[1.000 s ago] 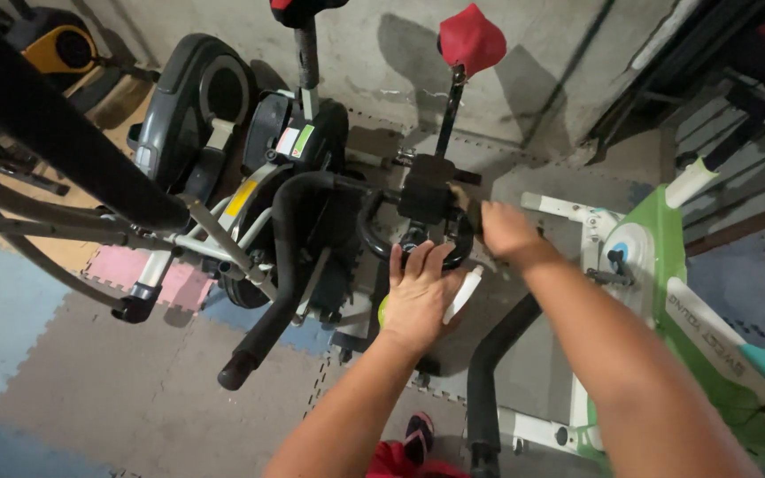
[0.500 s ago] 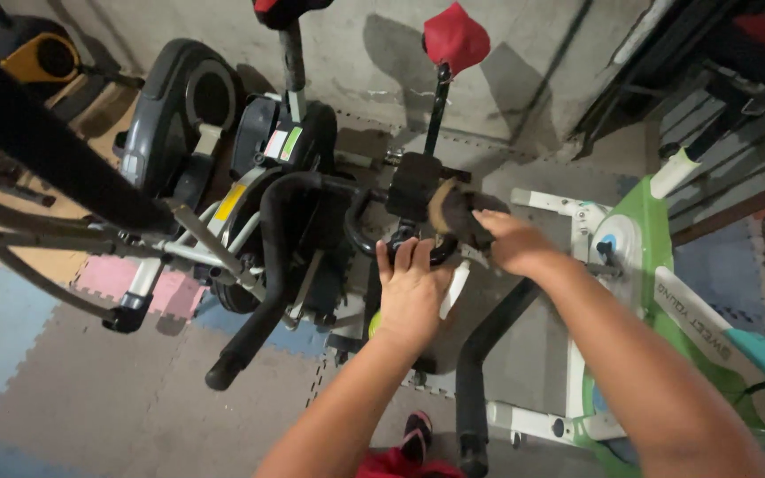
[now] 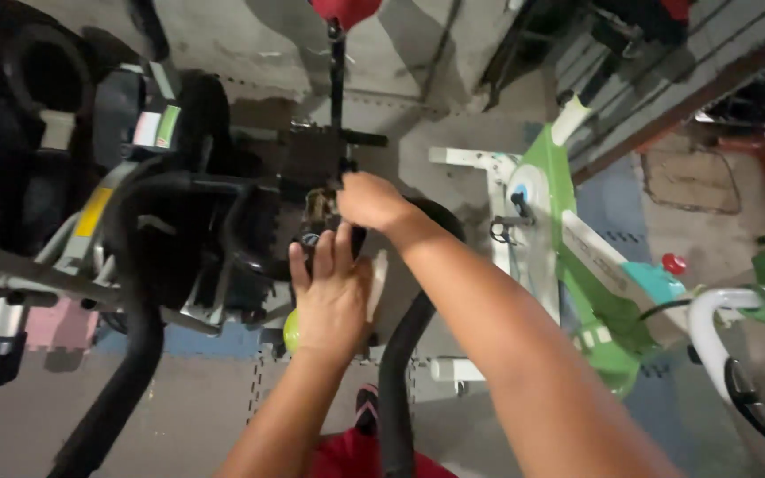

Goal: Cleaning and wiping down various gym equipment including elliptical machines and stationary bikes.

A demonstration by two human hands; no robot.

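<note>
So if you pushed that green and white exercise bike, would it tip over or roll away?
Probably neither. The green and white bike looks like a stiff metal frame resting on a wide white crossbar on the foam floor mats, so it seems steady and fairly heavy. No wheels are visible, so it would likely scrape, not roll.

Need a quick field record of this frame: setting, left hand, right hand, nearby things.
setting: floor of foam mats crowded with exercise bikes
left hand: flat, fingers straight, against the black handlebar loop; yellow-green object partly hidden beneath it
right hand: closed by the black console block; what it grips is hidden
nearby: green and white bike to the right
</note>
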